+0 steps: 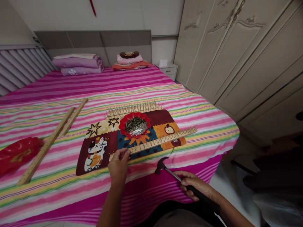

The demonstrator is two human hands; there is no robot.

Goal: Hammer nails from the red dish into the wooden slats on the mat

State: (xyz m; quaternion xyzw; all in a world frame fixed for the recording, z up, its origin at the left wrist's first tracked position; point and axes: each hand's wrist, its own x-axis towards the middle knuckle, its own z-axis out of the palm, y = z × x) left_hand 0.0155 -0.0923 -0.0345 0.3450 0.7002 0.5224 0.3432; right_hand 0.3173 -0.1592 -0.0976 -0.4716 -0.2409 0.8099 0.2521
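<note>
My right hand (195,185) grips a claw hammer (172,172) by its black handle, the metal head over the bed's near edge, apart from the wood. My left hand (119,162) has its fingertips pinched together at the left end of a wooden strip (153,144); what is between them is too small to make out. Several nails stand upright along that strip to its right end. Behind it a red scalloped bowl (121,126) holds a heap of loose nails. Both rest on a patterned mat (81,160) with a cat picture.
Farther back lie more strips (132,109) bristling with nails. At left are wooden strips (47,146) with rows of holes or marks and a red plastic piece (17,154). Folded bedding (79,64) sits by the headboard (85,39). A wardrobe (224,47) stands at right.
</note>
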